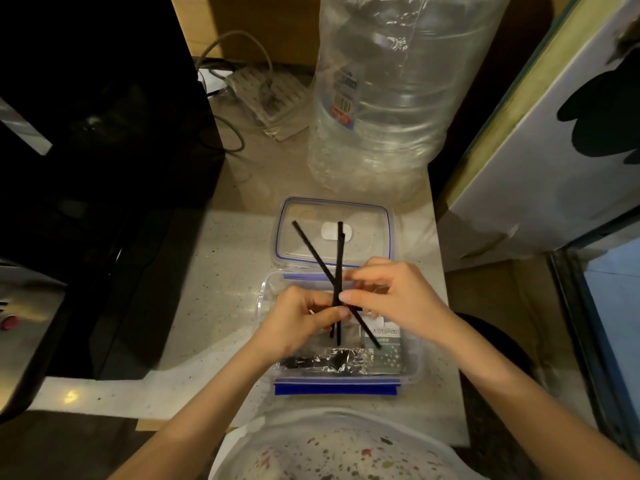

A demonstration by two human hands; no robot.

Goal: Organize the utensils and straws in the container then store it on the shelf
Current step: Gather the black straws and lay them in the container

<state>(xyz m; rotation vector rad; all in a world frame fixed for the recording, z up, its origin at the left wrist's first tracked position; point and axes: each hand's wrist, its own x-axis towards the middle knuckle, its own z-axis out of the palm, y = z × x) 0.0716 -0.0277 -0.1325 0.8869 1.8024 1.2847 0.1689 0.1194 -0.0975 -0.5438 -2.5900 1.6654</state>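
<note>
Pinching thin black plastic straws (317,252) at their crossing point with left hand (302,318) and right hand (391,297), fingers curled on them; hovering above clear rectangular plastic container (414,370), straw tips reaching over its blue-rimmed transparent lid (388,237) beyond.

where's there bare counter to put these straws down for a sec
Bare counter lies left of the container, up to the black appliance. A narrow strip runs along its near edge. Behind it is crowded: the lid, then the big water bottle.
</note>
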